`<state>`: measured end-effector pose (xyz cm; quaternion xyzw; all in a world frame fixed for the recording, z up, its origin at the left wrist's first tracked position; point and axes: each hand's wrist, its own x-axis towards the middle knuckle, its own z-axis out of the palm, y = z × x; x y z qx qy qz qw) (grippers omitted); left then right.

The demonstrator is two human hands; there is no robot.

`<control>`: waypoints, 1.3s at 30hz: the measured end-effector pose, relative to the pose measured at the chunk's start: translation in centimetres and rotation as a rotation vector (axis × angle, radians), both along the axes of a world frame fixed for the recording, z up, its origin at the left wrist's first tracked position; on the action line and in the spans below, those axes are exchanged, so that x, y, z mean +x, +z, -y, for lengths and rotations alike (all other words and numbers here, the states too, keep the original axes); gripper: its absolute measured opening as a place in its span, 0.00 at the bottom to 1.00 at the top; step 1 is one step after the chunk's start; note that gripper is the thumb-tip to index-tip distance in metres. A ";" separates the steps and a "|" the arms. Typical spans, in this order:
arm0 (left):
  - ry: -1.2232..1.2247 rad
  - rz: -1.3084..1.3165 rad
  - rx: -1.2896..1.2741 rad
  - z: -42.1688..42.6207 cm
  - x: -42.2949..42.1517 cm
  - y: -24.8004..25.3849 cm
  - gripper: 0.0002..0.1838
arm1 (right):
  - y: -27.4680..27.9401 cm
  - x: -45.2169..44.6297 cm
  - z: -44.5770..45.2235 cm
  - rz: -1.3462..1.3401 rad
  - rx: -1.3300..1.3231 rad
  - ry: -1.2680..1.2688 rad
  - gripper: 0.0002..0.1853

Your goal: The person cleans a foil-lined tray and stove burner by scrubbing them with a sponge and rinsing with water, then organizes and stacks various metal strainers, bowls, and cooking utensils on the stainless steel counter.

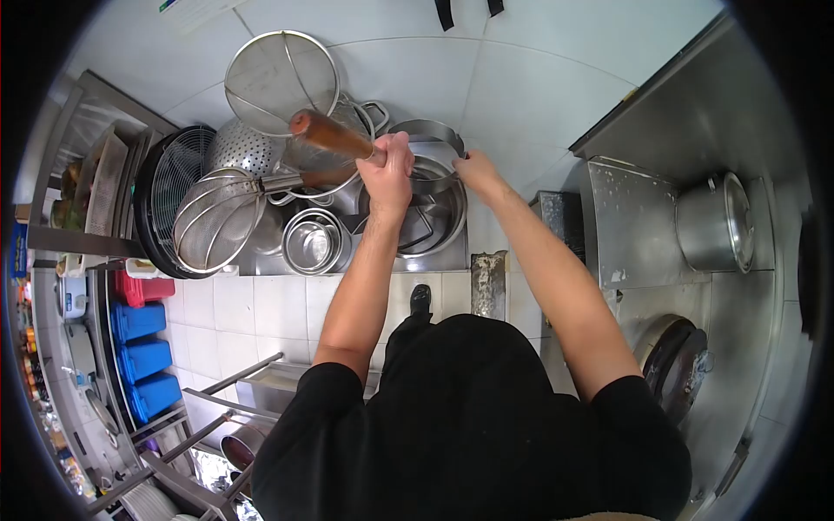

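My left hand (387, 174) is closed round the metal shank of a wooden-handled tool (334, 136), whose handle points up and left. The tool's other end is hidden by the hand and forearm. My right hand (478, 174) pinches the edge of a shiny round metal band or rim (432, 185), just right of my left hand. Beneath both hands lies a wide steel pan (456, 221) with metal pieces inside. Left of my forearm stand nested steel pots (311, 245). A wooden-handled wire strainer (221, 217) lies farther left.
A large round strainer (282, 82) leans on the tiled wall above a perforated colander (241, 148). A steel pot (717, 221) stands on the right counter. Blue bins (143, 359) line the left side. A metal rack (221, 408) is at the lower left.
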<state>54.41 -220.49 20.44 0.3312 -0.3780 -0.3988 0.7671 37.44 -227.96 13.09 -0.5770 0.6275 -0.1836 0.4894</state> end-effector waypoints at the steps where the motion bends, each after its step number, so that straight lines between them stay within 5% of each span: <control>1: -0.027 -0.007 -0.054 -0.1 0.0 0.5 0.21 | -1.1 0.1 0.2 -0.027 -0.057 -0.045 0.29; 12: -0.096 -0.205 -0.096 0.3 4.3 1.4 0.22 | -4.5 1.4 -0.8 0.293 -0.035 -0.348 0.29; 15: -0.083 -0.226 -0.106 0.7 5.1 1.5 0.22 | -3.7 1.6 -2.1 0.228 -0.101 -0.337 0.27; 18: -0.094 -0.254 -0.078 1.2 5.9 1.1 0.22 | -1.3 1.8 -6.1 -0.279 -0.673 -0.295 0.31; 20: -0.094 -0.273 -0.091 1.3 6.0 1.3 0.22 | 2.3 1.9 -9.9 -0.169 -0.943 -0.084 0.26; 22: -0.107 -0.281 -0.103 1.5 6.2 1.0 0.21 | 3.5 3.5 -13.1 0.114 -0.597 0.346 0.19; 24: -0.112 -0.272 -0.067 1.8 6.2 0.9 0.22 | 2.5 7.4 -15.6 0.139 -0.952 0.521 0.14; 28: -0.126 -0.306 -0.047 2.3 6.1 0.8 0.20 | -0.1 11.9 -15.2 0.290 -0.147 0.414 0.17; 34: -0.203 -0.246 -0.009 4.1 9.6 2.0 0.21 | 1.6 7.5 -15.0 0.452 -0.412 0.129 0.12; 39: -0.174 -0.325 0.045 5.2 12.2 1.7 0.23 | 7.5 1.3 -14.7 0.656 -0.061 0.086 0.09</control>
